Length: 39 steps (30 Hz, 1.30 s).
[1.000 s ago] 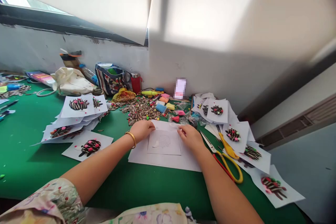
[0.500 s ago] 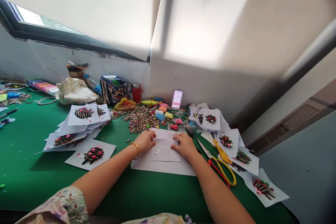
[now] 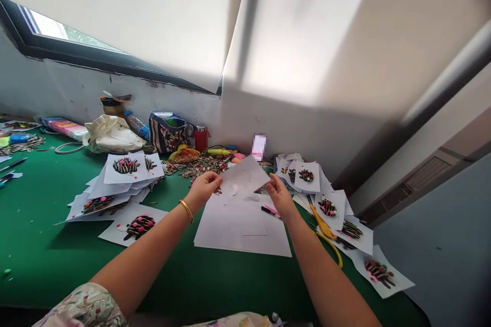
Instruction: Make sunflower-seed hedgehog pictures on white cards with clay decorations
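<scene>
A small white paper sheet (image 3: 247, 176) is lifted and tilted above larger white sheets (image 3: 230, 237) on the green table. My left hand (image 3: 205, 191) pinches its left edge, a gold bangle around the wrist. At its right corner, the bent fingers and thumb of my right hand (image 3: 280, 195) close on the paper. A small white lump (image 3: 235, 190) shows on the lifted sheet. Beneath my right hand, a black pen (image 3: 269, 212) lies beside a pink one. Another small sheet (image 3: 255, 222) rests on the larger paper.
Piles of cards with seed hedgehogs stand at left (image 3: 126, 168) and right (image 3: 328, 204). Yellow-handled scissors (image 3: 332, 248) lie by my right forearm. Loose striped seeds (image 3: 199, 168) spread behind the sheets. A red bottle (image 3: 201, 139) and bags (image 3: 113, 135) line the wall.
Both hands have risen from the flat paper, lifting and tilting a small sheet. The right hand has shifted rightward, and the pens now show on the larger paper.
</scene>
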Available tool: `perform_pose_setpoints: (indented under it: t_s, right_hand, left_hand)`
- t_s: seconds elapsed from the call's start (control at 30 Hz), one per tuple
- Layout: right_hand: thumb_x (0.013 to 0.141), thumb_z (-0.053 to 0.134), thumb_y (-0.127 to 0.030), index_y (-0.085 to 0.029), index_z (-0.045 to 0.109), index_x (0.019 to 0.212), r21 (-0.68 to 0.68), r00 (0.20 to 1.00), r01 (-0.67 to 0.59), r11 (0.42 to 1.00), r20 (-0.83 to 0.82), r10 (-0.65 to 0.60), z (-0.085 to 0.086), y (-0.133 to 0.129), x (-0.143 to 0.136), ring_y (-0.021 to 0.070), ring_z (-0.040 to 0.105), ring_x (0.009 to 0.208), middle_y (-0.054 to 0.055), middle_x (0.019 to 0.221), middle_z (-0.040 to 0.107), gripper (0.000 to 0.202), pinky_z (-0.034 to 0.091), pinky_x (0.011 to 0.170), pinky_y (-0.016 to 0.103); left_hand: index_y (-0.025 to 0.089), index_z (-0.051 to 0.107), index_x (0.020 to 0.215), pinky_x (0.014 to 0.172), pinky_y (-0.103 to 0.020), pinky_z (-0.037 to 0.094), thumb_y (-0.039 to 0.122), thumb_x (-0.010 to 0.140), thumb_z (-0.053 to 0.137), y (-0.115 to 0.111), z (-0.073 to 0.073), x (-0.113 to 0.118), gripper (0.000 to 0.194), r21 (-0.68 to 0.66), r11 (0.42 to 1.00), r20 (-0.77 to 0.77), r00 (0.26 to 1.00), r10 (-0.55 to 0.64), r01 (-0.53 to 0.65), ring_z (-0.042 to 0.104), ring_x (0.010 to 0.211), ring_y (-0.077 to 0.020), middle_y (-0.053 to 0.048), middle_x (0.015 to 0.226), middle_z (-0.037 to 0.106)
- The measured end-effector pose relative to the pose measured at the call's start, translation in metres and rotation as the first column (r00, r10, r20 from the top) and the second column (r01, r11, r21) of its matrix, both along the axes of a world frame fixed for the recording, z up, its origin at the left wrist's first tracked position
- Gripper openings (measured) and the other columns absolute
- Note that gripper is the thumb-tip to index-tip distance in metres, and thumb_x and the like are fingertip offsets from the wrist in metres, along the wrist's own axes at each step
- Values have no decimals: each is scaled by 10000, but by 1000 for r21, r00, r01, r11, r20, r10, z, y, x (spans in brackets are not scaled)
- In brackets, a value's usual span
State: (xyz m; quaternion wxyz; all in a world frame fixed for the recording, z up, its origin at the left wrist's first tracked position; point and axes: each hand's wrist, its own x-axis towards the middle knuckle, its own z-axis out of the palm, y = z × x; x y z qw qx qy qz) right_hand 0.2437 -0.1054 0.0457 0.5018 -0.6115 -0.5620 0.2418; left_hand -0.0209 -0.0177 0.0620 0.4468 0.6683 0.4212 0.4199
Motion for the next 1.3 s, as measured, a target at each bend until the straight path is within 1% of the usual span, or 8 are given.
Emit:
perform_pose_setpoints:
  t_s: [0.13, 0.27, 0.33, 0.53, 0.7, 0.9, 1.1, 1.3]
  right_hand:
    - [826, 461, -746, -202, 588, 1240, -67, 940, -236, 969, -269, 210, 8, -8, -29, 252, 621, 1047, 114, 1152, 661, 695, 465, 785, 322]
    - [814, 538, -668, -189, 653, 860, -22, 896, -160, 987, -422, 136, 4, 1, -56, 167, 581, 729, 35, 789, 660, 495, 411, 657, 269]
    - [801, 582, -599, -185, 633, 794, 2, 885, -106, 994, -456, 95, 2, 10, -61, 139, 497, 636, 2, 692, 601, 417, 380, 610, 258]
    - [819, 572, -515, -178, 639, 840, 29, 880, -110, 994, -462, 111, -5, 24, -64, 137, 456, 647, 4, 735, 588, 345, 375, 603, 256]
    - [839, 564, -486, -176, 628, 773, 25, 918, -118, 993, -379, 119, -18, 19, -73, 144, 466, 659, -3, 708, 570, 323, 372, 599, 257]
    - [883, 517, -491, -173, 666, 824, 18, 949, -124, 992, -291, 124, -28, 8, -75, 172, 531, 729, 20, 772, 630, 356, 425, 661, 278]
    - [847, 599, -469, -177, 704, 971, 0, 925, -187, 982, -336, 176, -29, 4, -77, 227, 611, 864, 57, 927, 707, 334, 472, 768, 332]
    - [835, 616, -449, -187, 707, 996, 3, 916, -183, 983, -364, 172, -26, 5, -75, 249, 628, 916, 67, 978, 719, 321, 489, 801, 364]
  left_hand:
    - [197, 556, 780, 559, -247, 434, 601, 724, 651, -9, 4, 11, 419, -43, 996, 230, 969, 87, -79, 533, 576, -123, 30, 642, 570]
    - [184, 570, 794, 598, -233, 442, 557, 716, 711, -21, -4, 29, 406, -99, 991, 379, 917, 122, -91, 539, 605, -103, 29, 679, 584]
    - [185, 570, 817, 605, -218, 441, 553, 720, 723, -27, -8, 36, 410, -143, 988, 444, 888, 120, -62, 547, 616, -91, 32, 698, 587]
    - [203, 614, 993, 594, -218, 480, 584, 681, 761, -40, -20, 48, 513, -299, 942, 589, 806, 59, 149, 617, 670, -105, -13, 844, 666]
    - [240, 664, 1085, 654, -195, 522, 325, 674, 846, -46, -34, 56, 457, -452, 817, 760, 634, 142, 359, 662, 830, -116, -18, 1086, 704]
    - [217, 645, 1213, 772, -271, 557, 255, 706, 825, -52, -40, 57, 539, -459, 829, 745, 647, 163, 320, 673, 971, -194, -59, 1146, 712]
    - [219, 612, 1287, 869, -319, 533, 269, 687, 844, -53, -47, 56, 645, -446, 859, 725, 663, 184, 250, 642, 1085, -243, -88, 1207, 693]
    - [209, 638, 1249, 879, -328, 526, 382, 770, 777, -51, -50, 54, 528, -425, 863, 742, 651, 160, 273, 622, 1119, -246, -97, 1248, 672]
